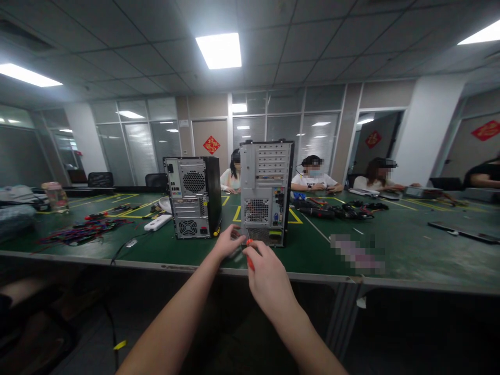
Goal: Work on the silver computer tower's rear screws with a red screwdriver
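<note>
The taller computer tower (266, 194) has a metal back, the tabletop (414, 252) smooth.

Both bare arms angle inward over the worktop's (312, 260) near edge. The left hand (230, 242) reaches just inside that edge, its fingers slightly bent. Beside it, the right hand (267, 265) is above the edge, back upward, fingers curled toward the thumb in a grip.

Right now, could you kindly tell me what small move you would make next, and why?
I would perhaps steady the taller computer case with the left hand, which is beside its lower edge, since the right hand holds a red-handled tool close by.
</note>
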Available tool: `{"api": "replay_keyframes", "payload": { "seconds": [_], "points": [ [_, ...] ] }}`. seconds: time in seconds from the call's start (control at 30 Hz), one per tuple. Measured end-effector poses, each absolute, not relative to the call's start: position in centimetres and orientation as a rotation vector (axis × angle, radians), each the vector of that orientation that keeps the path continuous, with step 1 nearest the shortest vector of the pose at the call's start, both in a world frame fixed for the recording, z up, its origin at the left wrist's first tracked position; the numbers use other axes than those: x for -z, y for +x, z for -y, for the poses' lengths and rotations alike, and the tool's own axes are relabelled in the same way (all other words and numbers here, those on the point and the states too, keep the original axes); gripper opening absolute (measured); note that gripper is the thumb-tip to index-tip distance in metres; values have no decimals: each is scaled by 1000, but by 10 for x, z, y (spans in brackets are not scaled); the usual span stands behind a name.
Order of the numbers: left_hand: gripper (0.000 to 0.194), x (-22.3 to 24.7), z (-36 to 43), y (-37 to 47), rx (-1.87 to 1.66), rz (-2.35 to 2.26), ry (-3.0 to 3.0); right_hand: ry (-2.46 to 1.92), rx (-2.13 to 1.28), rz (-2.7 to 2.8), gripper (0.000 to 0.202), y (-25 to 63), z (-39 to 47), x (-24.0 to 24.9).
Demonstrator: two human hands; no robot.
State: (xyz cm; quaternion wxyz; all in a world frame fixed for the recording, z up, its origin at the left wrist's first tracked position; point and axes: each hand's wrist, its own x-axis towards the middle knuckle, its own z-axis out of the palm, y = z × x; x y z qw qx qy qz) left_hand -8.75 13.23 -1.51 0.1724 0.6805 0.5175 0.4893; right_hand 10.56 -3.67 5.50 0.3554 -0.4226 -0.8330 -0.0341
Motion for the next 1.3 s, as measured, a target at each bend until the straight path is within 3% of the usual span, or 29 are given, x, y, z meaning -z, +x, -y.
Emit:
{"api": "replay_keyframes", "payload": {
  "seconds": [0.17, 0.47, 0.7, 0.93, 1.17, 1.3],
  "points": [
    [43, 15, -132, -88, -1390, -1469, 1928, -1055, -196, 2143, 40, 106, 41, -55],
    [40, 17, -133, -87, -1439, -1443, 1900, -1069, -293, 2138, 29, 110, 43, -61],
    [40, 15, -132, -87, -1435, -1447, 1900, -1148, -210, 2085, 35, 106, 46, -64],
    [43, 15, -131, -86, -1424, -1465, 1905, -1093, 106, 2232, 28, 114, 42, -57],
    [40, 13, -129, -85, -1414, -1465, 1901, -1273, -62, 2068, 26, 105, 47, -65],
    [41, 12, -128, -84, -1408, -1467, 1882, -1306, 30, 2095, 25, 106, 46, -63]
  ]
}}
